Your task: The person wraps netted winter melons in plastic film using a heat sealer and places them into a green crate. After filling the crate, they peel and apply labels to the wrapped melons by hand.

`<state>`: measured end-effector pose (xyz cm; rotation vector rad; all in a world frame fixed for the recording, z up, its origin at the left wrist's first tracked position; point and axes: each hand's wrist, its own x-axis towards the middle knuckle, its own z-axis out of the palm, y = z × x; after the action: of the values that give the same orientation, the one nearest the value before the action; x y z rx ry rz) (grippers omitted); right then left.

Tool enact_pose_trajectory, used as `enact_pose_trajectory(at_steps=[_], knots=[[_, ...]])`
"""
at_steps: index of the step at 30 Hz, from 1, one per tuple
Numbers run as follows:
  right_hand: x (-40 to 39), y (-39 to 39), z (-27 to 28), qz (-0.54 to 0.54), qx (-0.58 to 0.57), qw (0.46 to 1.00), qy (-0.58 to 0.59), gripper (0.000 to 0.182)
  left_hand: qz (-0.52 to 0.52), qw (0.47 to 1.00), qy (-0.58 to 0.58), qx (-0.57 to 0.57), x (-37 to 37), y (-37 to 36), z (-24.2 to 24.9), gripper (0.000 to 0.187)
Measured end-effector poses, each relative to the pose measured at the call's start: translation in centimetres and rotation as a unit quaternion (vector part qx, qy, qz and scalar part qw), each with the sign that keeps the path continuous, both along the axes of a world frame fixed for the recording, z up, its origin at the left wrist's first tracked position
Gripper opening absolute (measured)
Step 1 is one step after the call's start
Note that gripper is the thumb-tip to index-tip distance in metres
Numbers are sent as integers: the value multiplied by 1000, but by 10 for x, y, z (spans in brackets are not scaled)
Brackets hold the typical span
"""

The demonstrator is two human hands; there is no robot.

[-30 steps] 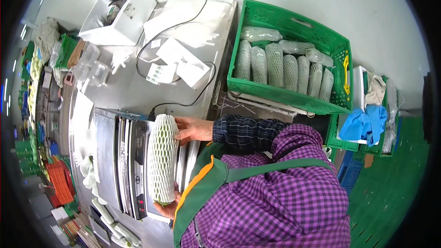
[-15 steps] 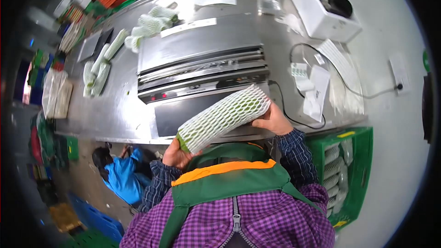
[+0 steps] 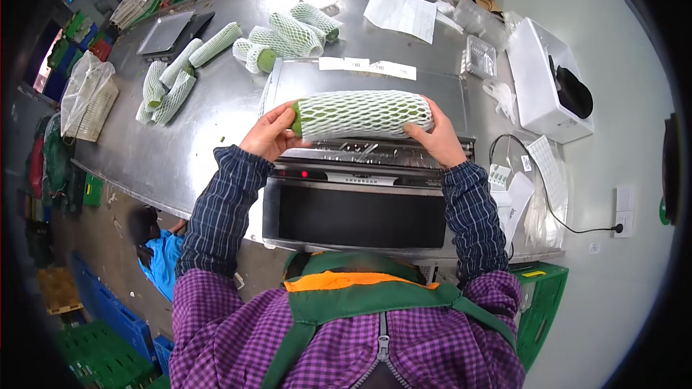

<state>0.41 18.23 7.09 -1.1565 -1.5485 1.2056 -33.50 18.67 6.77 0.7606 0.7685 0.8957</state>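
Observation:
Both of my hands hold one long green vegetable in a white foam net sleeve (image 3: 364, 115), lying level over the back part of a film-wrapping machine (image 3: 360, 216). My left hand (image 3: 272, 132) is closed round its bare green end, thumb on top. At the opposite end, my right hand (image 3: 438, 137) grips the netted tip, thumb on the near side. Beneath the vegetable runs the machine's roller strip with some clear film (image 3: 360, 151). A small red light (image 3: 304, 173) glows on the front panel.
Several netted vegetables (image 3: 288, 34) lie at the back and left of the steel table (image 3: 216, 86), near a scale (image 3: 167, 34). A white foam box (image 3: 540, 86) and a power cord (image 3: 551, 205) are at right. A person in blue (image 3: 162, 259) is low at left.
My hands have carried the netted vegetable forward from near my body to over the machine, turning it from slanted to level. The camera view has shifted too.

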Motion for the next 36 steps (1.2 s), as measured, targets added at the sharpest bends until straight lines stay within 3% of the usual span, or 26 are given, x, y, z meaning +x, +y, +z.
enact_pose_trajectory(at_steps=[5, 8, 13, 15, 16, 17, 18, 19, 21, 22, 23, 24, 26, 27, 28, 29, 31, 32, 34, 35, 36], knots=[[-10, 19, -1, -10, -45, 991, -127, 69, -33, 994, 101, -11, -9, 47, -8, 43], [-10, 24, -6, -31, -37, 989, -142, 71, -55, 962, 258, 67, -14, 68, -19, 36], [4, 4, -2, -98, -2, 973, -210, 64, -18, 914, 374, 155, -17, 54, -9, 26], [27, -22, 6, -181, 59, 923, -335, 47, 69, 795, 529, 290, -32, 29, -1, 24], [35, -35, 4, -182, 59, 923, -334, 47, 47, 751, 600, 272, -34, 13, 6, 26], [42, -47, 3, -176, 46, 895, -406, 39, 27, 701, 667, 251, -35, -2, 11, 27], [47, -54, 2, -170, 31, 862, -477, 32, 20, 683, 683, 256, -35, -13, 5, 30], [43, -56, -3, -171, 28, 862, -476, 32, 13, 691, 680, 245, -33, -21, -5, 29], [20, -52, -18, -170, -6, 916, -363, 29, 31, 742, 614, 266, -20, -21, -30, 24], [14, -47, -30, -191, -20, 930, -314, 25, 33, 845, 504, 177, -21, -14, -51, 16], [15, -43, -37, -185, -109, 965, -153, 19, 33, 844, 505, 179, -24, -15, -44, 16], [20, -42, -32, -193, -150, 970, 1, 19, 42, 906, 409, 103, -27, -14, -31, 13], [41, -38, -6, -174, -187, 929, 269, 19, 50, 983, 176, 0, -52, -6, -13, 14], [41, -36, 19, -169, -145, 948, 228, 20, 114, 983, 142, 33, -41, -10, 23, 13], [37, -29, 39, -159, -120, 948, 248, 21, 102, 989, 97, 44, -46, -2, 35, 14], [33, -15, 52, -149, -95, 947, 268, 22, 152, 986, 50, 37, -43, 8, 42, 18], [36, 26, 60, -143, -15, 939, 311, 25, 208, 974, 9, 89, -28, 38, 62, 49], [35, 46, 55, -144, -16, 939, 311, 25, 187, 969, 67, 146, -12, 53, 59, 60], [31, 80, 29, -118, 20, 992, 45, 40, 106, 935, 211, 264, -6, 70, 15, 81], [33, 81, 9, -39, -13, 999, -2, 52, 48, 898, 293, 324, -9, 77, -16, 91], [29, 76, 1, 39, -46, 997, -50, 65, -11, 874, 354, 333, -1, 71, -12, 96]])
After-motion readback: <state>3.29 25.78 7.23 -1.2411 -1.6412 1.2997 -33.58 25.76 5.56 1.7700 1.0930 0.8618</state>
